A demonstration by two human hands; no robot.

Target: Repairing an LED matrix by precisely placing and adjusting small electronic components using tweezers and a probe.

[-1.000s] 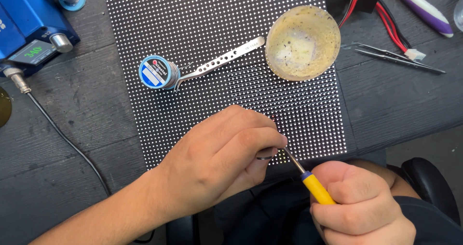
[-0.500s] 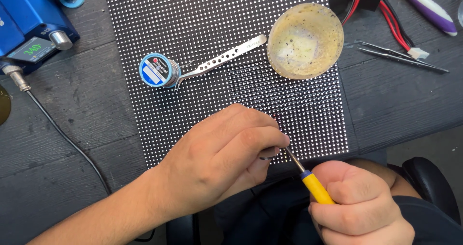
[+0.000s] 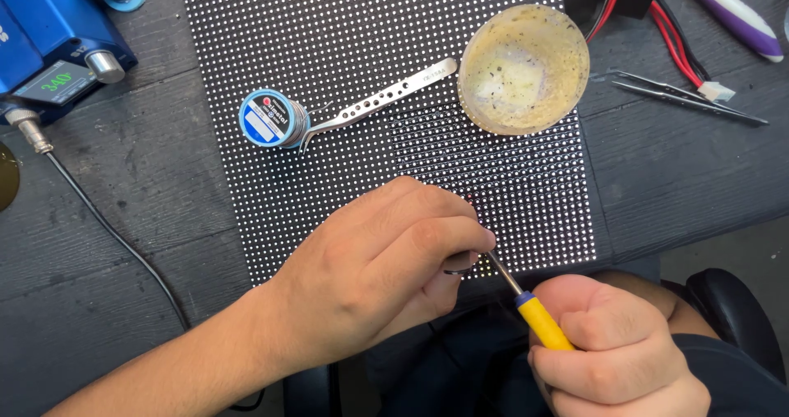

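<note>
A black LED dot-matrix panel [image 3: 345, 39] lies flat on the dark wooden table. My left hand [image 3: 386, 261] rests curled over the panel's near edge, its fingertips pinched around a small metal piece [image 3: 459, 262] that is mostly hidden. My right hand [image 3: 616, 351] is closed in a fist around a soldering iron with a yellow grip [image 3: 542, 320]. The iron's thin metal tip [image 3: 497, 267] points up and left. It ends right at my left fingertips on the panel's lower edge.
On the panel lie a blue solder spool [image 3: 267, 119], perforated silver tweezers [image 3: 386, 98] and a stained round bowl [image 3: 523, 68]. A blue soldering station [image 3: 49, 47] with its cable [image 3: 107, 228] stands at the left. Thin tweezers [image 3: 690, 98], red and black wires [image 3: 670, 31] and a purple-handled tool [image 3: 731, 10] lie at the right.
</note>
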